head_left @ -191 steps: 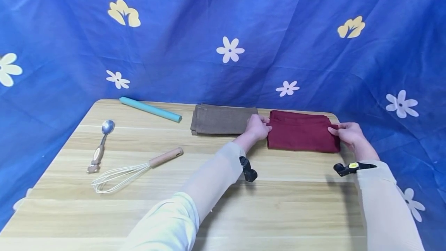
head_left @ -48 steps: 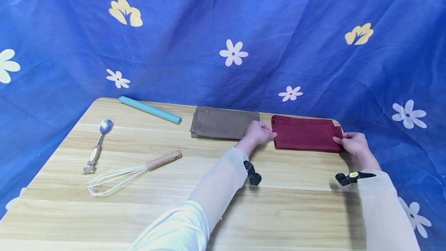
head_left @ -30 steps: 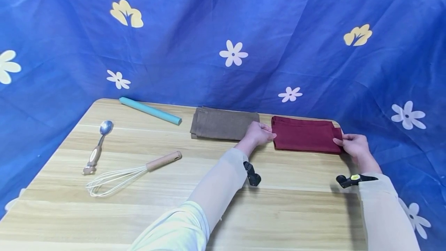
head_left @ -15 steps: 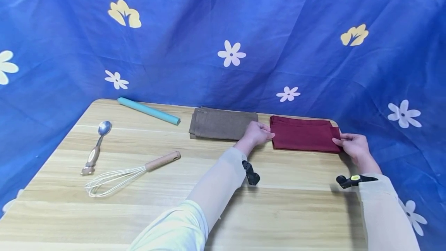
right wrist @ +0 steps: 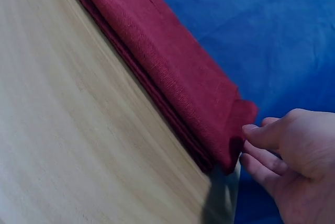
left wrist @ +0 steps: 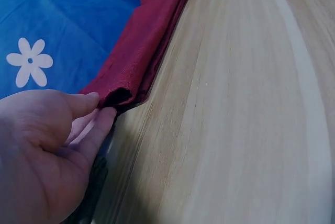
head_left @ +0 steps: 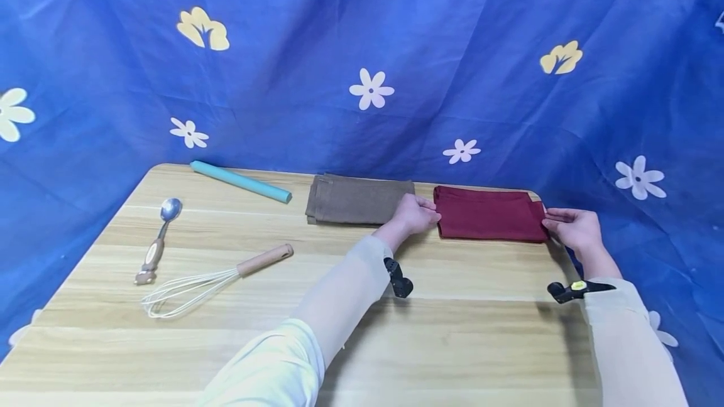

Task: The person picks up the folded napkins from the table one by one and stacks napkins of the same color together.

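Observation:
A folded dark red cloth (head_left: pixel 489 215) lies near the table's back right corner. My left hand (head_left: pixel 415 214) is at its left end, thumb and fingertips right at the folded edge. In the left wrist view, the left thumb (left wrist: pixel 84 103) and fingers are nearly straight beside the fold's opening. At the opposite end is my right hand (head_left: pixel 577 229). Its thumb (right wrist: pixel 259 136) and fingers are lightly bent at the edge of a small flap, not wrapped round it. A folded grey-brown cloth (head_left: pixel 356 201) lies left of the red one, its right front corner partly behind my left hand.
A turquoise rod (head_left: pixel 242 181) lies along the back left of the wooden table (head_left: pixel 452 344). A spoon (head_left: pixel 158 240) and a whisk (head_left: pixel 217 281) with a wooden handle lie on the left side. A blue flowered curtain (head_left: pixel 283 61) hangs behind and to the right.
Over the last seconds the red cloth has come to lie flatter. My right thumb, earlier over the cloth's right end, has drawn back to its edge. The left hand stays at the left end.

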